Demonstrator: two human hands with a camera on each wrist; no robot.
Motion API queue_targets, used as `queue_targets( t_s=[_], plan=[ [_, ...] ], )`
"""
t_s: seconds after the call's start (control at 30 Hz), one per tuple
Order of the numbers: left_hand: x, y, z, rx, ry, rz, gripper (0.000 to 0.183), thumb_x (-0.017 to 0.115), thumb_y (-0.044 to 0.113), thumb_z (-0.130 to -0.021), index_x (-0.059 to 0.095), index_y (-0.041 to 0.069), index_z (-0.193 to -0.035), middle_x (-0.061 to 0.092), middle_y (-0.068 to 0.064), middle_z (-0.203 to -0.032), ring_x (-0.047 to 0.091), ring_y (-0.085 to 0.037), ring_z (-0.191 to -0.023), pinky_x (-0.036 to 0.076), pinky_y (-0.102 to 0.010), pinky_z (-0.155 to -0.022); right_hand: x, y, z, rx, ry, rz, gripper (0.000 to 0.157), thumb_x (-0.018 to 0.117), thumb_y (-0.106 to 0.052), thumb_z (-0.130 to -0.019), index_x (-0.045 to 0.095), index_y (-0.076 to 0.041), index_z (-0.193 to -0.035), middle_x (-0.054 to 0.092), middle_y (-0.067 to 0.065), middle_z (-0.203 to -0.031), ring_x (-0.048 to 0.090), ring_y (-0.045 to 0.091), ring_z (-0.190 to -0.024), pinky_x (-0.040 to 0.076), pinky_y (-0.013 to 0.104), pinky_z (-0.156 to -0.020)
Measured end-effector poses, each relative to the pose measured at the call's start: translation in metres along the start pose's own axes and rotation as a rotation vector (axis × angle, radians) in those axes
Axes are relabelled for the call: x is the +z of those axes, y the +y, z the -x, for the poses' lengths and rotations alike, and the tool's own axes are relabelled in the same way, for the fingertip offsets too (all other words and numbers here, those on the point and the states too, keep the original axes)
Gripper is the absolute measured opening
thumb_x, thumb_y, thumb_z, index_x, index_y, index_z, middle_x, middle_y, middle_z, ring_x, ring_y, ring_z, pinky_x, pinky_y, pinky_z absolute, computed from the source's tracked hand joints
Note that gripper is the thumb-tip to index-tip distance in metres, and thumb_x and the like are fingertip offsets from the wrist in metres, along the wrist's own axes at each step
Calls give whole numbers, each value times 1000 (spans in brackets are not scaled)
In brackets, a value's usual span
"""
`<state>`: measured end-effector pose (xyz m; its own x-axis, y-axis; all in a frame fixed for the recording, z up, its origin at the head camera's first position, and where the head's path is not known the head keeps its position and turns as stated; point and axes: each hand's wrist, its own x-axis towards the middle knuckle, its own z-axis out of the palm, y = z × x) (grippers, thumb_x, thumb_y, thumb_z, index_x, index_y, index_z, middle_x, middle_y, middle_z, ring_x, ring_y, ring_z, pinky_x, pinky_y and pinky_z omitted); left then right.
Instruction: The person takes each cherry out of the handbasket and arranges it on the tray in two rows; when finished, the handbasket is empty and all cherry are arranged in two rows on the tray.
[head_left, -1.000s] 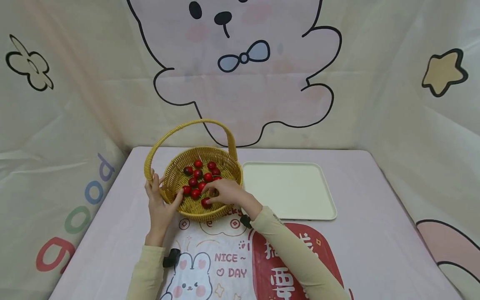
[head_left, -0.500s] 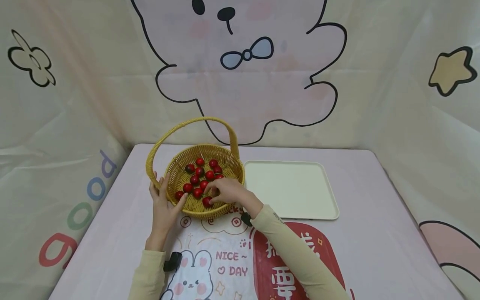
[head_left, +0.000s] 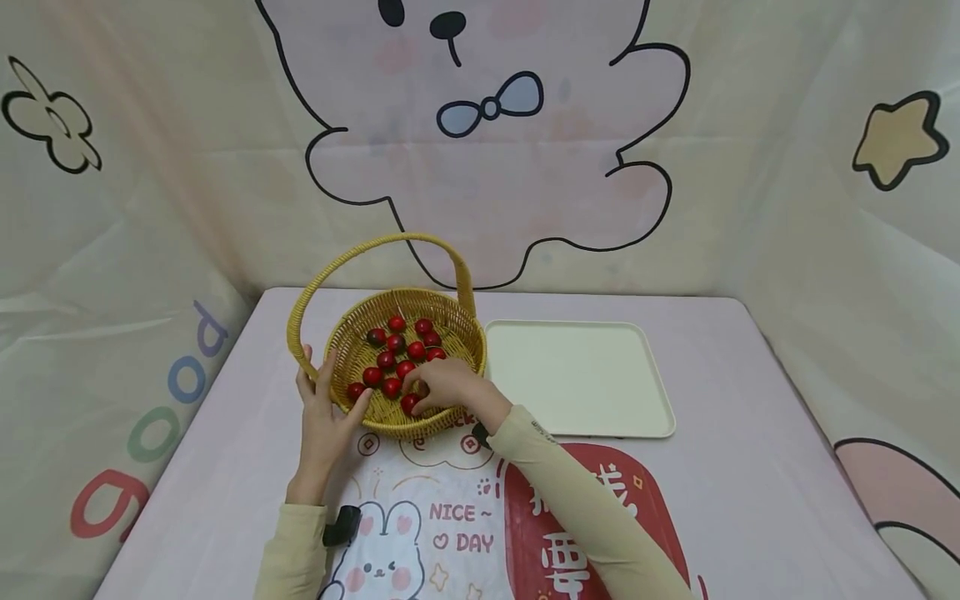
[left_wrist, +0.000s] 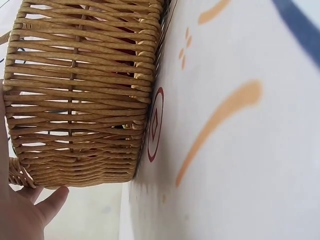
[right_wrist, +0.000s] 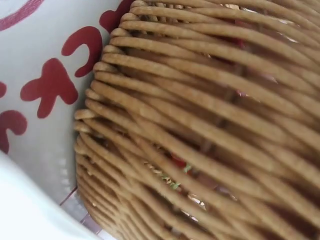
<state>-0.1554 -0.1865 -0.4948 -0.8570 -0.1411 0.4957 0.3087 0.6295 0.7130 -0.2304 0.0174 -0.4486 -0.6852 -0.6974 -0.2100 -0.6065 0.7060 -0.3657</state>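
A yellow woven basket [head_left: 408, 427] with a tall arched handle stands on the table and holds several dark red cherries [head_left: 395, 342]. My left hand [head_left: 322, 425] holds its left side near the handle's base, the thumb over the front rim. In the left wrist view, fingers of that left hand [left_wrist: 30, 212] touch the basket's wicker wall [left_wrist: 82, 105]. Reaching over the front right rim, my right hand [head_left: 453, 388] has thumb and fingers curled at a cherry [head_left: 409, 405] low in the basket. The right wrist view shows only the wicker wall [right_wrist: 200, 120], hiding the fingers.
A pale rectangular tray [head_left: 577, 379] lies right of the basket, close to its rim. The table [head_left: 750, 467] bears a printed cloth with a rabbit and a red patch. A fabric backdrop [head_left: 480, 183] rises behind the table's far edge.
The hands and basket keep nearly the same places. The left fingers have shifted slightly along the rim, and a cherry beside the left thumb shows more now.
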Motion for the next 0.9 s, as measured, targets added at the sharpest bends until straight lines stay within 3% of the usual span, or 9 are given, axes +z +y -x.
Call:
queue_targets(
  t_s=[0.2, 0.53, 0.9],
  plan=[
    [0, -3, 1, 9, -8, 25, 78, 73, 13, -77, 35, 27, -143, 3, -3, -155, 31, -40, -132, 40, -63, -93, 0, -3, -1, -1, 15, 5, 30, 71, -36, -80, 66, -28, -108, 61, -12, -80, 53, 4, -72, 43, 22, -63],
    [3, -8, 8, 2, -65, 47, 69, 71, 17, -79, 40, 23, -140, 0, -4, -155, 17, -37, -139, 32, -69, -96, -6, 1, 9, -25, 36, -153, 30, 69, -32, -83, 65, -25, -112, 64, -9, -85, 56, 5, -76, 47, 20, -68],
    [-1, -7, 10, -47, -92, 63, 65, 69, 20, -82, 39, 31, -140, 5, -7, -155, 19, -39, -138, 29, -69, -98, -11, 1, 23, -64, 112, -245, 31, 65, -31, -85, 63, -26, -116, 63, -6, -91, 56, 10, -76, 47, 20, -66]
  ],
)
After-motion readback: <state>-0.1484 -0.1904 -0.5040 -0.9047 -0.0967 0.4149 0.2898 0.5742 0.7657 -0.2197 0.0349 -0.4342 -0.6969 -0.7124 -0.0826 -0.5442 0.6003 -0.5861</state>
